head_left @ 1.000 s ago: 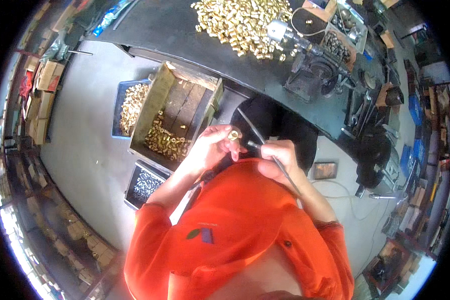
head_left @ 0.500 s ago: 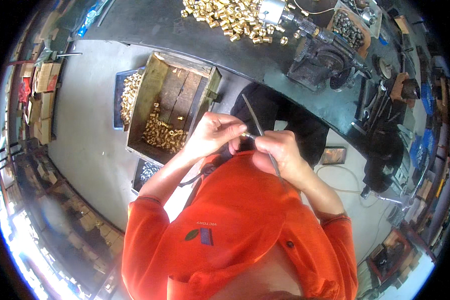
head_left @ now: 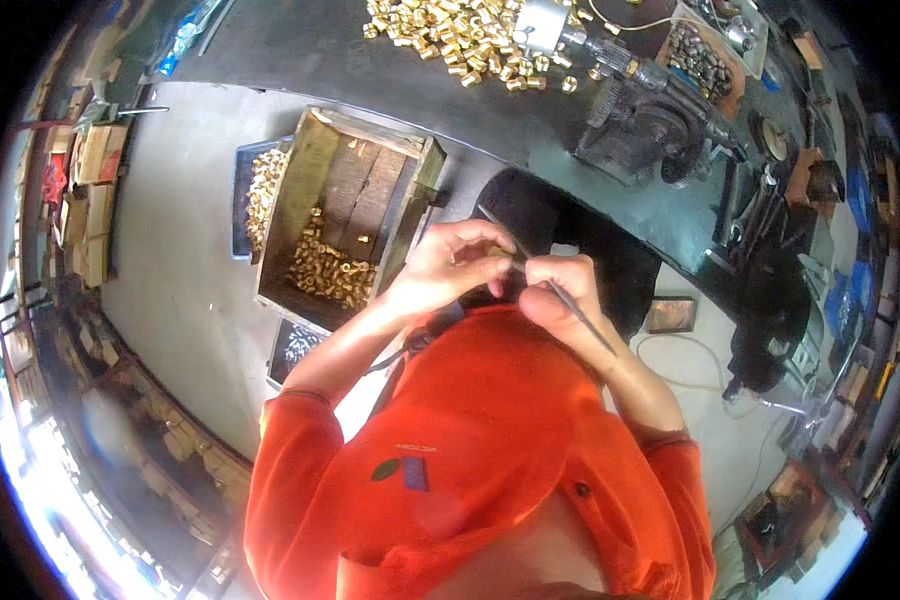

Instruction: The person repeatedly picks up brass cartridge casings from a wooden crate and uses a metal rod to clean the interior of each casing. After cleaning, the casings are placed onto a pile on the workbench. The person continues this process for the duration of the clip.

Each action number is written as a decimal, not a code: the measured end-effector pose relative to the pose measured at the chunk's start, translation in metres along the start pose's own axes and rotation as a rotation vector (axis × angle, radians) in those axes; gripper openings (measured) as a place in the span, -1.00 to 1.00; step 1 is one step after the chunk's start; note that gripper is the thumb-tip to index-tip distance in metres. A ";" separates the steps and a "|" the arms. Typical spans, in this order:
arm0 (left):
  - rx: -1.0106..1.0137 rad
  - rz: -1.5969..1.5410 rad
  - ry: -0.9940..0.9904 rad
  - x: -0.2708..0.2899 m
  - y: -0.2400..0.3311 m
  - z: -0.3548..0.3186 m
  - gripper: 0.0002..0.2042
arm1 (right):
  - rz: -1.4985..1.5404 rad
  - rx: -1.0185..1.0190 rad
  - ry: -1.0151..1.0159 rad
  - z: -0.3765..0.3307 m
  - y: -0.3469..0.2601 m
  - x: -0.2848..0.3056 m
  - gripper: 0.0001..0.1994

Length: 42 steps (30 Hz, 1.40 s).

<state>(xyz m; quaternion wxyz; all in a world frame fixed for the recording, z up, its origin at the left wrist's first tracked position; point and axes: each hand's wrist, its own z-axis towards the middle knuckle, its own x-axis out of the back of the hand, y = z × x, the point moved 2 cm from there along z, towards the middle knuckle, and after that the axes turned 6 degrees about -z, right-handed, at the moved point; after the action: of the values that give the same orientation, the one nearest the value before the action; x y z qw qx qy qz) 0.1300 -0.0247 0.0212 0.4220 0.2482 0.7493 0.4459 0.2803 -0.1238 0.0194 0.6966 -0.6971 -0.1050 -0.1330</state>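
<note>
Some room separates both hands from the bench edge.

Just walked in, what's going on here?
A seated person's hands meet close together: the left hand pinches what looks like a small brass fitting, mostly hidden, and the right hand grips a thin dark rod. More brass pieces lie in a wooden crate to the left, with a brass pile on the dark bench ahead.
</note>
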 end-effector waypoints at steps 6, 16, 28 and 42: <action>0.001 -0.030 0.029 -0.007 0.000 -0.002 -0.84 | 0.263 -0.119 -0.010 -0.005 0.003 0.004 -0.63; -0.468 0.924 0.452 0.029 -0.006 0.004 -0.82 | 0.021 0.276 -0.046 -0.027 -0.042 0.025 -0.69; -0.582 1.070 0.247 0.009 -0.001 0.000 -0.72 | -0.031 0.120 -0.156 -0.001 -0.040 0.005 -0.63; -0.619 1.285 0.418 0.071 0.056 0.102 -0.82 | -0.196 0.207 0.045 -0.019 -0.043 0.029 -0.60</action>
<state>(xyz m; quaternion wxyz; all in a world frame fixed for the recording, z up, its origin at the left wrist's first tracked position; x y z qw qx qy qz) 0.1797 0.1016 0.0160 -0.0227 0.4174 0.3611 0.8336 0.2928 -0.1434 0.0695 0.7507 -0.6048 -0.1701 -0.2044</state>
